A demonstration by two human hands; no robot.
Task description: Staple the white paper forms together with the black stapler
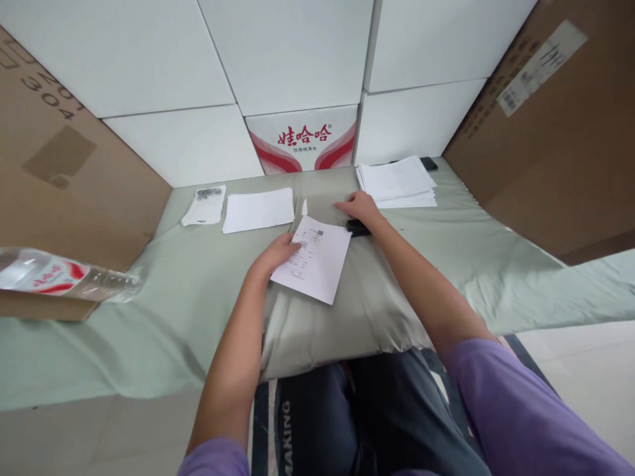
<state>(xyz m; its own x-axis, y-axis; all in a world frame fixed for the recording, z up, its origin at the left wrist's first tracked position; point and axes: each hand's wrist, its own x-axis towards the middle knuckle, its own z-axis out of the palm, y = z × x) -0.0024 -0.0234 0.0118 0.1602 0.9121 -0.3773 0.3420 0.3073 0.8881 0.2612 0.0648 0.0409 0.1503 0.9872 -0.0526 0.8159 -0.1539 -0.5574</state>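
— Pale green cloth (198, 291) covers the whole worktop. What is under the hands?

— One printed sheet (313, 259), lying flat at the centre, turned slightly askew. The left hand (278, 254) rests on its nine o'clock edge, fingers (292, 247) laid flat and loosely spread on the paper, pressing rather than gripping.

— And the other hand?

— The right hand (361, 206) sits at one o'clock from the sheet, palm down over a small black object (357, 229). Fingers are partly curled; whether they have closed on it I cannot tell. The object touches or nearly touches the sheet's top corner.

— Surroundings?

— A stack of white papers (397, 182) lies just beyond the right hand at one o'clock, with a dark device (429, 163) at its far corner. At eleven o'clock lies a blank white sheet (258, 209), and beside it a small clear bag (204, 205) with dark contents. A plastic water bottle (64, 274) lies on its side at nine o'clock, well apart. White cartons (278, 53) and a red-printed box (303, 140) wall the far edge at twelve; brown cardboard boxes (546, 125) flank both sides.
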